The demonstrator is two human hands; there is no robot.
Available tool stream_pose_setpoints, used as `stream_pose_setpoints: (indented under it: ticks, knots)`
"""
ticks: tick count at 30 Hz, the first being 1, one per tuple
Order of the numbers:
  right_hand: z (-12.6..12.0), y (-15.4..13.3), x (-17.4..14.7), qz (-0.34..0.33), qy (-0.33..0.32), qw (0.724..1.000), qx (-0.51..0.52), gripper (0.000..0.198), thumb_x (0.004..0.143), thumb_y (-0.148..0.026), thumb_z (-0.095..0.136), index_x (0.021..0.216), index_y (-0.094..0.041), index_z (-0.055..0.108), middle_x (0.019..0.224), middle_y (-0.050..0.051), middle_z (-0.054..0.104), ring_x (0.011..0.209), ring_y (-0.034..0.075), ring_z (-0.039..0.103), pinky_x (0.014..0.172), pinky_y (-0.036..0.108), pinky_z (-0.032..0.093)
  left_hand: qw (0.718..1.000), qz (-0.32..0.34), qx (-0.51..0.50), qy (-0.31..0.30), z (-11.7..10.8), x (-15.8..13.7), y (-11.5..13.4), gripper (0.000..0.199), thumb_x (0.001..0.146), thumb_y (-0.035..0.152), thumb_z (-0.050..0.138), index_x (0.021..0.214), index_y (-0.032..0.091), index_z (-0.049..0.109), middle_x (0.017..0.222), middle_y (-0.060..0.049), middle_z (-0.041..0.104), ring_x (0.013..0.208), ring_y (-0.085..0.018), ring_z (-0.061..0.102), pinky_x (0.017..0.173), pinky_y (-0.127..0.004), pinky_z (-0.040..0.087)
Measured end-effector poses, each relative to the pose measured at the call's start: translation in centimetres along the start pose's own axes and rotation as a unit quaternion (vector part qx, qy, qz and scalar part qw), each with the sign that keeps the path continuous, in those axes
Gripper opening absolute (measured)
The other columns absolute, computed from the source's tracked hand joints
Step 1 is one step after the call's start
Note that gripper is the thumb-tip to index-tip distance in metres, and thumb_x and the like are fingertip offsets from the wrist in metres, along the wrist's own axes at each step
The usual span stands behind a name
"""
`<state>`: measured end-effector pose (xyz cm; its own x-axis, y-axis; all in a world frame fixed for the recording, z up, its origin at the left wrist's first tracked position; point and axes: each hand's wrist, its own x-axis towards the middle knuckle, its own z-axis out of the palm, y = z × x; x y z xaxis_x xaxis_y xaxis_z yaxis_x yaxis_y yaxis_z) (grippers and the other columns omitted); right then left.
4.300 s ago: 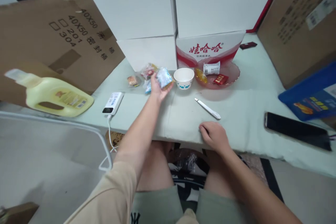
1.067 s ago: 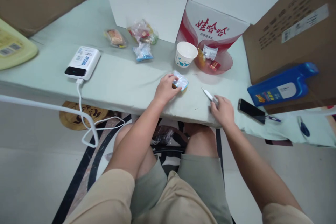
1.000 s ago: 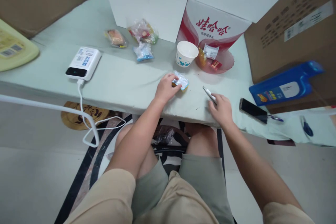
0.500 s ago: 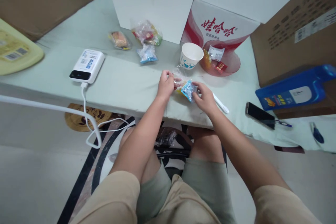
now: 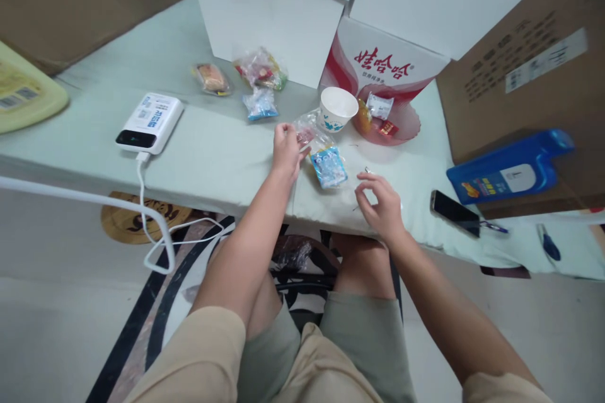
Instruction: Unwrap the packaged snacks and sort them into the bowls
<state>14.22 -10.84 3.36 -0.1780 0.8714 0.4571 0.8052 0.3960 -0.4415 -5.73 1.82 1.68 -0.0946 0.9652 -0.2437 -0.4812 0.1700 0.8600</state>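
My left hand (image 5: pixel 286 150) is closed on the edge of a crinkled clear plastic bag (image 5: pixel 307 119) on the table. Right of it lies a blue-and-clear packet (image 5: pixel 329 168), flat and apart from my right hand. My right hand (image 5: pixel 382 204) is curled, thumb and fingertips close together, over a slim white tool mostly hidden beneath it. A small tip (image 5: pixel 367 170) shows just past the fingers. Behind the packet stands a white paper cup (image 5: pixel 338 108) with blue print, touching the bag. Beside the cup, a pink translucent bowl (image 5: pixel 410 129) holds several wrapped items.
Farther back lie a wrapped bun (image 5: pixel 211 79), a clear bag of snacks (image 5: pixel 262 69) and another blue packet (image 5: pixel 259 104). At left is a power bank (image 5: pixel 158 121) with a white cable. On the right are a phone (image 5: pixel 454 213), a blue bottle (image 5: pixel 510 170) and cardboard boxes.
My right hand has let go of the blue packet and moved right and down onto the slim white tool. The packet now rests on the table. My left hand stays at the bag.
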Motion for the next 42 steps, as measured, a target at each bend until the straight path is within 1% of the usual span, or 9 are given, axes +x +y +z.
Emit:
stream_pose_setpoints:
  ticks: [4, 8, 14, 23, 26, 29, 33, 38, 42]
  knots:
    - [0.2, 0.0, -3.7, -0.037, -0.078, 0.996, -0.001, 0.011, 0.089, -0.024, 0.052, 0.082, -0.025, 0.061, 0.116, 0.01, 0.073, 0.116, 0.027, 0.066, 0.098, 0.048, 0.051, 0.987, 0.1, 0.124, 0.024, 0.2, 0.1, 0.3, 0.018, 0.095, 0.034, 0.054, 0.107, 0.026, 0.045, 0.118, -0.007, 0.062, 0.113, -0.019, 0.062, 0.094, -0.033, 0.048]
    - [1.2, -0.1, -5.6, -0.039, -0.147, 0.988, 0.008, 0.01, 0.078, -0.019, 0.052, 0.08, -0.022, 0.061, 0.141, 0.014, 0.06, 0.133, 0.032, 0.054, 0.105, 0.053, 0.046, 0.909, 0.214, 0.35, 0.074, 0.4, -2.2, 0.8, 0.015, 0.084, 0.028, 0.066, 0.089, 0.022, 0.053, 0.1, -0.008, 0.063, 0.108, -0.024, 0.059, 0.097, -0.036, 0.044]
    - [2.3, -1.5, -4.0, -0.055, -0.187, 0.981, 0.016, 0.013, 0.074, -0.021, 0.054, 0.069, -0.02, 0.065, 0.154, 0.008, 0.049, 0.147, 0.036, 0.034, 0.117, 0.059, 0.028, 0.845, 0.142, 0.5, -0.126, 0.8, -5.9, -0.2, 0.035, 0.076, 0.05, 0.073, 0.071, 0.022, 0.052, 0.071, -0.003, 0.057, 0.077, -0.022, 0.058, 0.078, -0.035, 0.045]
    - [2.7, -3.2, -0.2, -0.087, -0.263, 0.96, -0.044, 0.024, 0.078, -0.022, 0.054, 0.057, -0.022, 0.066, 0.113, 0.003, 0.075, 0.13, 0.031, 0.052, 0.122, 0.056, 0.011, 0.786, 0.146, 0.568, -0.195, 0.5, -5.3, -0.5, 0.011, 0.082, 0.03, 0.062, 0.086, 0.021, 0.065, 0.101, -0.008, 0.068, 0.094, -0.022, 0.063, 0.088, -0.033, 0.048]
    - [2.7, -3.0, -0.4, -0.096, -0.237, 0.966, -0.04, 0.023, 0.077, -0.02, 0.054, 0.057, -0.022, 0.065, 0.127, 0.002, 0.071, 0.139, 0.032, 0.045, 0.121, 0.057, 0.012, 0.809, 0.146, 0.552, -0.137, 0.4, -4.5, -0.5, 0.012, 0.086, 0.02, 0.051, 0.08, 0.021, 0.062, 0.093, -0.008, 0.069, 0.094, -0.022, 0.064, 0.089, -0.034, 0.047]
    - [2.4, -2.7, -0.9, -0.069, -0.165, 0.984, 0.012, 0.025, 0.079, -0.021, 0.052, 0.056, -0.022, 0.061, 0.134, 0.005, 0.067, 0.138, 0.032, 0.047, 0.118, 0.056, 0.023, 0.878, 0.094, 0.463, -0.071, 0.3, -3.8, -0.5, 0.01, 0.088, 0.023, 0.048, 0.082, 0.022, 0.056, 0.088, -0.006, 0.068, 0.088, -0.021, 0.065, 0.082, -0.033, 0.048]
    - [1.9, -1.9, -0.6, 0.104, -0.009, 0.987, 0.123, 0.021, 0.088, -0.033, 0.049, 0.072, -0.023, 0.059, 0.115, 0.011, 0.07, 0.112, 0.028, 0.063, 0.101, 0.049, 0.046, 0.964, -0.055, 0.252, -0.064, 0.3, -3.3, -0.1, 0.003, 0.09, 0.027, 0.045, 0.089, 0.025, 0.048, 0.09, -0.002, 0.067, 0.073, -0.016, 0.064, 0.064, -0.026, 0.047]
    - [2.3, -0.5, 1.4, 0.392, 0.002, 0.87, 0.299, 0.037, 0.082, -0.051, 0.057, 0.107, -0.025, 0.056, 0.104, 0.006, 0.069, 0.09, 0.022, 0.068, 0.08, 0.04, 0.057, 0.973, -0.174, 0.057, -0.14, 0.7, -4.2, 0.8, 0.009, 0.085, 0.027, 0.049, 0.088, 0.025, 0.04, 0.085, -0.002, 0.069, 0.067, -0.014, 0.065, 0.064, -0.025, 0.049]
    - [2.8, 0.0, 2.3, 0.45, -0.032, 0.828, 0.334, 0.074, 0.069, -0.061, 0.071, 0.129, -0.024, 0.049, 0.113, 0.008, 0.066, 0.094, 0.023, 0.068, 0.078, 0.037, 0.057, 0.944, -0.22, -0.057, -0.241, 1.2, -5.1, 0.8, 0.02, 0.078, 0.026, 0.059, 0.086, 0.023, 0.041, 0.095, -0.006, 0.073, 0.082, -0.019, 0.072, 0.074, -0.031, 0.054]
